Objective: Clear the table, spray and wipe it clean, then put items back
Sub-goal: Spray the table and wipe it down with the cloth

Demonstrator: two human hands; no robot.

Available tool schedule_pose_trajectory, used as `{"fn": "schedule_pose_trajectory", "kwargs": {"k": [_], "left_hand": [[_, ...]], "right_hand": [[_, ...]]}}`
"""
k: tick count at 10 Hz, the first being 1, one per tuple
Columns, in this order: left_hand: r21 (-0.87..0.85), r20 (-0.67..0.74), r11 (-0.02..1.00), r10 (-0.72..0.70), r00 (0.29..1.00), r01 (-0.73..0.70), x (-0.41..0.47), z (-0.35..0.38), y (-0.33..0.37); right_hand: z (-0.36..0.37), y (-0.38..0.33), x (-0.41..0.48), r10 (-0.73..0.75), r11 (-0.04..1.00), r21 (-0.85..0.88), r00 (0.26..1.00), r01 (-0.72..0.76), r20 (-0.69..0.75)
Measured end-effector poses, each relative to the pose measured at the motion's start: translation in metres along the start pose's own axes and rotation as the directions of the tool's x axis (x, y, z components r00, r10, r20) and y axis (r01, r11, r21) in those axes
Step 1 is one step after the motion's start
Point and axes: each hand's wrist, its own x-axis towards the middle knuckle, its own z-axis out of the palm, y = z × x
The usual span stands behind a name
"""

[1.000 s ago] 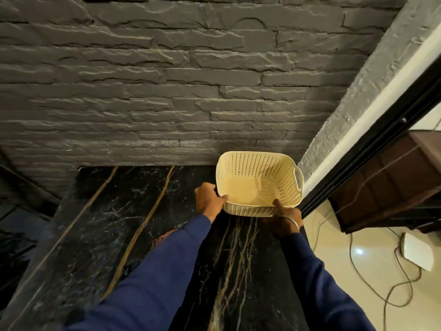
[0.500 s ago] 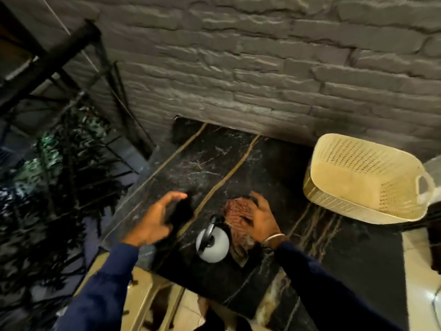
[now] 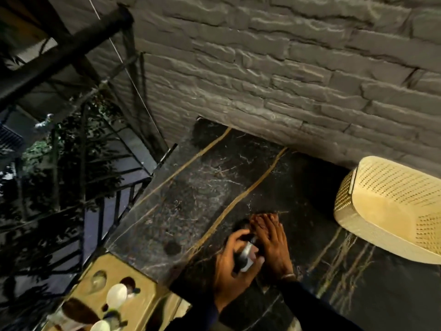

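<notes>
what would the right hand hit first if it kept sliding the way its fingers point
The right hand lies flat on a cloth, fingers pointing up the table toward the wall. Ahead there is only bare marble, so the wall looks first; the basket sits off to the right. Depth is unclear.

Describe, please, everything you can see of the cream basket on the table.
The cream basket looks like plastic, with rounded corners and walls pierced by rows of small holes. It appears empty. It stands upright on the black marble table, at the right, close to the grey stone wall. Its right side is cut off by the frame. Neither hand touches it.
</notes>
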Motion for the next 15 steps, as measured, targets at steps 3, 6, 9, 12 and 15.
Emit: {"fn": "schedule_pose_trajectory", "kwargs": {"k": [3, 6, 9, 12, 15], "left_hand": [[0.182, 0.021, 0.956, 0.230, 0.973, -0.230, 0.028, -0.013, 0.001], [0.186, -0.052, 0.978, 0.110, 0.993, -0.099, 0.012, -0.068, -0.007], [0.103, -0.250, 0.872, -0.443, 0.861, 0.478, 0.007, -0.087, -0.020], [0.069, -0.321, 0.805, -0.542, 0.777, 0.590, 0.019, -0.108, -0.005], [0.179, -0.335, 0.767, -0.542, 0.771, 0.616, 0.011, -0.132, 0.033]], "right_hand": [[0.007, -0.005, 0.011, 0.082, 0.994, -0.077, 0.996, -0.083, -0.022], [0.018, 0.000, 0.012, 0.101, 0.969, -0.228, 0.995, -0.095, 0.015], [0.024, -0.007, 0.070, -0.051, 0.982, -0.184, 0.999, 0.047, -0.019], [0.028, -0.053, 0.171, 0.014, 0.975, -0.219, 0.982, 0.027, 0.186], [0.026, -0.075, 0.172, 0.010, 0.969, -0.245, 0.979, 0.040, 0.202]]}}
